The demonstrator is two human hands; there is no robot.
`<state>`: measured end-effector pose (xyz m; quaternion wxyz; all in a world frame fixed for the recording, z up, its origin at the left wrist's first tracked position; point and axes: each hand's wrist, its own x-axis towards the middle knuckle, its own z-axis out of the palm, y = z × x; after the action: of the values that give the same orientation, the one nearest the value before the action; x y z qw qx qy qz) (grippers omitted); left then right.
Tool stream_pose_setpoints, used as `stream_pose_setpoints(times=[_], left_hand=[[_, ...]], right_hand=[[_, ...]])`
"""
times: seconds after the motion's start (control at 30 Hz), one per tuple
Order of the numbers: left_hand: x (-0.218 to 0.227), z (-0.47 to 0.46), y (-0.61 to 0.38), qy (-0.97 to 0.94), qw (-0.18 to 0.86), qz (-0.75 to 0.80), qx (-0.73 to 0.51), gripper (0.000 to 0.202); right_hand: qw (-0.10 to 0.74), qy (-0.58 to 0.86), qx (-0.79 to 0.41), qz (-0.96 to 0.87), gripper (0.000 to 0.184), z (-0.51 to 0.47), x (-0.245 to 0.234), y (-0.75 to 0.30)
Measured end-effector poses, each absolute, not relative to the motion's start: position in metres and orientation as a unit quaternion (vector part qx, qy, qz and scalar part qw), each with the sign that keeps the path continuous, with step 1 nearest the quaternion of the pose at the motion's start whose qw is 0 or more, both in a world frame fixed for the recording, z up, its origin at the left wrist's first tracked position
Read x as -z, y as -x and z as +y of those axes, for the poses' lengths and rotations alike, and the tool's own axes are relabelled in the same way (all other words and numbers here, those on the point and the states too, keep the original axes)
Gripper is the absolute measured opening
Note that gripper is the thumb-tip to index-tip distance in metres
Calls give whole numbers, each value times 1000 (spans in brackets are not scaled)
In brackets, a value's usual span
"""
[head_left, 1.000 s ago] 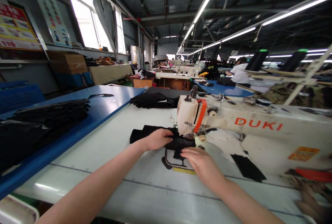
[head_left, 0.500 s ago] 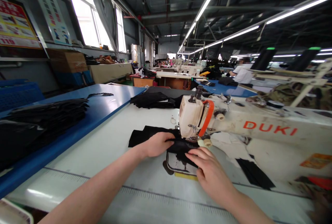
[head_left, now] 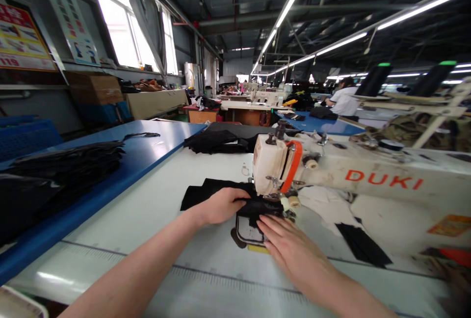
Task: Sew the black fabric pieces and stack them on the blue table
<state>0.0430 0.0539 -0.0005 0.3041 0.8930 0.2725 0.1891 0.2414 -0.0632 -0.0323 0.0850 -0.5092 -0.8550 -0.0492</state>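
Observation:
A piece of black fabric (head_left: 209, 193) lies on the sewing table, part of it beneath the head of a white sewing machine (head_left: 270, 166). My left hand (head_left: 222, 206) grips the fabric's near edge, thumb and fingers closed on it just left of the needle area. The needle and presser foot are mostly hidden behind the machine head and cloth. My right hand (head_left: 285, 239) rests with fingers stretched out flat, fingertips on the near part of the fabric, over the metal plate (head_left: 245, 235) in the tabletop.
Stacked black pieces (head_left: 69, 166) lie on a blue table (head_left: 158, 144) to the left. More black cloth (head_left: 217, 141) sits behind the work. Black strips (head_left: 362, 244) lie under the machine arm. Thread cones (head_left: 375, 80) stand at right. A person (head_left: 344, 99) sits farther back.
My right hand has shifted slightly left and its fingers have straightened from a bent hold to lying flat. My left hand stays almost in place on the fabric.

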Motion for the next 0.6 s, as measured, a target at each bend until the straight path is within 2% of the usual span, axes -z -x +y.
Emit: stream_pose_setpoints(times=[0.13, 0.6], left_hand=[[1, 54, -43, -897, 295, 272, -186, 27], [1, 50, -48, -891, 287, 309, -169, 28]], right_hand=[[61, 477, 37, -876, 42, -58, 25, -257], [112, 514, -18, -850, 41, -59, 34, -260]])
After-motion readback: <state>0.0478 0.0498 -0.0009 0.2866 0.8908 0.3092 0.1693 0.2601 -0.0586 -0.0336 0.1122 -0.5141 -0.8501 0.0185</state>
